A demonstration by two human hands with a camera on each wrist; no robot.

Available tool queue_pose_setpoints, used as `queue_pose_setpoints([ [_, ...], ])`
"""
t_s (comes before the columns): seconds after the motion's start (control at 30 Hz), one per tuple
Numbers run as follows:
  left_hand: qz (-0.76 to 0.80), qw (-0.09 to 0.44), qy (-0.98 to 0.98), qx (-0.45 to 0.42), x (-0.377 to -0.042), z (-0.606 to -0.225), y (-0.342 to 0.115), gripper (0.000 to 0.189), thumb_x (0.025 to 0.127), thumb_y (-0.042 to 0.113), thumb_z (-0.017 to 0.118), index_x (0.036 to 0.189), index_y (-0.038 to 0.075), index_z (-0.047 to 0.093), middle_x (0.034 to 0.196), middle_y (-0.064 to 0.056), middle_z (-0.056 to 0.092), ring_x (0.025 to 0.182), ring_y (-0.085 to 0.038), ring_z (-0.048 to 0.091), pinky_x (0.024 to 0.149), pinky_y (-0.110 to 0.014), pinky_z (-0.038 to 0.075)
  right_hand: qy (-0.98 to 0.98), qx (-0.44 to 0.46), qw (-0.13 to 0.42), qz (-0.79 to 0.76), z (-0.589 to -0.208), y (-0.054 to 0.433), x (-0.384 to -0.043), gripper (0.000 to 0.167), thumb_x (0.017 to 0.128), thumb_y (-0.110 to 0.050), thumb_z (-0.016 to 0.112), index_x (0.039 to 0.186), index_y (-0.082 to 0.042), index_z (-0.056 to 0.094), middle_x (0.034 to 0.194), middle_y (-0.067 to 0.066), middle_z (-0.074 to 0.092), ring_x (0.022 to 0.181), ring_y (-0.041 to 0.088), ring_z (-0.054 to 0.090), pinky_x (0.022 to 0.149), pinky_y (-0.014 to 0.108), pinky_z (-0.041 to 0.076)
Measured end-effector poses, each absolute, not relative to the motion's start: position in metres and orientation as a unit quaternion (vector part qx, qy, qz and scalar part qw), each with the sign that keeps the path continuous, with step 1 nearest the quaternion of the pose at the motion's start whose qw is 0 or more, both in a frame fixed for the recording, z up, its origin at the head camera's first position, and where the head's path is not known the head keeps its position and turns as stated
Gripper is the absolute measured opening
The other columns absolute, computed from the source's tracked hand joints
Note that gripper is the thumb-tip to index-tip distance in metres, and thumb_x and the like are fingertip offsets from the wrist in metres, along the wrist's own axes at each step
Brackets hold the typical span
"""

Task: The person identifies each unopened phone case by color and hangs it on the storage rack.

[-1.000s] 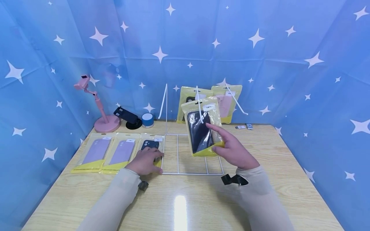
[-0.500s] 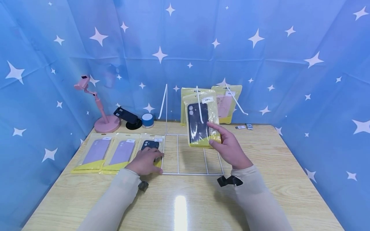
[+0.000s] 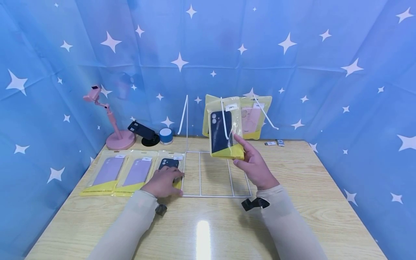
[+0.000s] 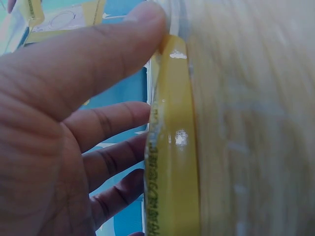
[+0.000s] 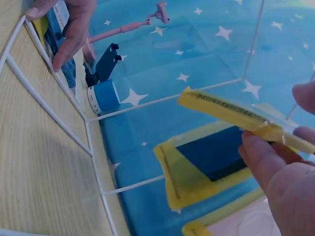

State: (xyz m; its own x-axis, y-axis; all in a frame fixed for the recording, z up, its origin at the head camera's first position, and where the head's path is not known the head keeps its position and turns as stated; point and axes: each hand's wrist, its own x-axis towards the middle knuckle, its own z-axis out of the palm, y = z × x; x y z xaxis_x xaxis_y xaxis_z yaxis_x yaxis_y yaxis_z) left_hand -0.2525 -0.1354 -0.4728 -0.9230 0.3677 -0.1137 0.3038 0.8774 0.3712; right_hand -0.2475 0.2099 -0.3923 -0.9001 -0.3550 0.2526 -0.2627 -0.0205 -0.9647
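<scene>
My right hand (image 3: 255, 164) pinches the lower right edge of a bagged dark phone case (image 3: 221, 131), thumb in front. The bag stands upright at the rack's middle hook (image 3: 224, 117), whose rod runs down across its front; its hanging hole is hard to make out. Behind it is another yellow-edged bag (image 5: 197, 169), mostly covered in the head view. My left hand (image 3: 162, 182) rests over a bagged dark phone case (image 3: 169, 164) on the table. In the left wrist view its fingers are fairly straight, with the thumb (image 4: 142, 19) at the bag's yellow edge, by the rack's left rod.
The white wire rack's base (image 3: 216, 196) lies on the table. A bagged pink case (image 3: 251, 119) hangs on the right hook; a left hook (image 3: 183, 115) sticks out. Bagged purple cases (image 3: 108, 171) lie left. Behind stand a pink stand (image 3: 118, 139), black phone holder (image 3: 143, 130) and blue speaker (image 3: 166, 136).
My right hand has moved the bagged dark case up and back along the middle hook, slightly left. The bag behind it shifted a little. My left hand has stayed in place.
</scene>
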Motion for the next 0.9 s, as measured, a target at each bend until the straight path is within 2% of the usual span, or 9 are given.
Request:
queue_pose_setpoints([
  [0.17,0.177,0.091,0.964,0.175,-0.252,-0.473,-0.135,0.072,0.081,0.044,0.091,0.145,0.022,0.066,0.153,-0.007,0.058,0.139,-0.032,0.049,0.118,-0.057,0.038,0.693,-0.214,0.045,-0.686,-0.397,0.21,-0.252,0.085,0.097,0.013,0.05,0.17,-0.021,0.022,0.168,0.015,0.034,0.145,0.033,0.049,0.104,0.023,0.054],
  [0.33,0.176,0.092,0.965,0.172,-0.254,-0.473,-0.135,0.073,0.081,0.045,0.091,0.145,0.023,0.066,0.153,-0.006,0.057,0.14,-0.032,0.048,0.118,-0.056,0.038,0.718,-0.187,0.035,-0.67,-0.4,0.212,-0.258,0.081,0.099,0.009,0.054,0.17,-0.018,0.023,0.175,0.003,0.021,0.158,0.034,0.03,0.12,0.045,0.043],
  [0.4,0.175,0.092,0.965,0.173,-0.254,-0.474,-0.135,0.073,0.081,0.046,0.091,0.145,0.023,0.065,0.153,-0.005,0.057,0.14,-0.031,0.048,0.118,-0.056,0.038,0.746,-0.173,0.017,-0.643,-0.401,0.217,-0.261,0.077,0.1,0.005,0.057,0.168,-0.016,0.029,0.175,0.003,0.023,0.158,0.032,0.031,0.122,0.051,0.039],
  [0.47,0.174,0.091,0.965,0.174,-0.255,-0.474,-0.135,0.073,0.08,0.046,0.091,0.145,0.023,0.066,0.153,-0.005,0.057,0.139,-0.031,0.048,0.118,-0.056,0.038,0.786,-0.158,-0.004,-0.598,-0.403,0.225,-0.266,0.069,0.1,0.0,0.061,0.164,-0.014,0.039,0.167,0.008,0.04,0.15,0.032,0.043,0.117,0.047,0.047],
  [0.57,0.172,0.091,0.965,0.176,-0.255,-0.474,-0.134,0.073,0.081,0.046,0.091,0.145,0.023,0.065,0.154,-0.005,0.057,0.139,-0.031,0.048,0.117,-0.056,0.038,0.841,-0.141,-0.003,-0.522,-0.406,0.243,-0.272,0.055,0.102,-0.011,0.068,0.155,-0.012,0.053,0.133,0.016,0.066,0.118,0.029,0.063,0.093,0.033,0.057],
  [0.63,0.173,0.092,0.965,0.176,-0.255,-0.473,-0.134,0.073,0.081,0.046,0.091,0.145,0.023,0.065,0.154,-0.006,0.057,0.139,-0.031,0.048,0.117,-0.056,0.038,0.868,-0.136,0.023,-0.477,-0.411,0.258,-0.277,0.05,0.102,-0.017,0.07,0.15,-0.011,0.059,0.108,0.015,0.068,0.097,0.026,0.062,0.079,0.031,0.053],
  [0.67,0.173,0.092,0.965,0.176,-0.255,-0.473,-0.134,0.073,0.081,0.046,0.09,0.146,0.023,0.065,0.154,-0.006,0.057,0.139,-0.031,0.048,0.118,-0.056,0.038,0.877,-0.133,0.045,-0.459,-0.413,0.265,-0.279,0.049,0.102,-0.019,0.071,0.149,-0.012,0.06,0.102,0.014,0.065,0.091,0.026,0.059,0.076,0.031,0.052],
  [0.77,0.17,0.094,0.965,0.176,-0.255,-0.472,-0.135,0.074,0.081,0.047,0.09,0.146,0.023,0.065,0.154,-0.006,0.056,0.14,-0.032,0.048,0.118,-0.056,0.037,0.896,-0.12,0.112,-0.413,-0.422,0.285,-0.282,0.051,0.099,-0.02,0.074,0.148,-0.013,0.062,0.095,0.01,0.062,0.085,0.025,0.056,0.073,0.035,0.049],
  [0.9,0.169,0.095,0.965,0.177,-0.254,-0.472,-0.136,0.074,0.081,0.046,0.09,0.146,0.022,0.065,0.154,-0.006,0.056,0.14,-0.032,0.048,0.118,-0.057,0.037,0.905,-0.11,0.183,-0.368,-0.437,0.3,-0.287,0.057,0.093,-0.019,0.079,0.147,-0.015,0.063,0.097,0.009,0.065,0.087,0.024,0.057,0.075,0.036,0.049],
])
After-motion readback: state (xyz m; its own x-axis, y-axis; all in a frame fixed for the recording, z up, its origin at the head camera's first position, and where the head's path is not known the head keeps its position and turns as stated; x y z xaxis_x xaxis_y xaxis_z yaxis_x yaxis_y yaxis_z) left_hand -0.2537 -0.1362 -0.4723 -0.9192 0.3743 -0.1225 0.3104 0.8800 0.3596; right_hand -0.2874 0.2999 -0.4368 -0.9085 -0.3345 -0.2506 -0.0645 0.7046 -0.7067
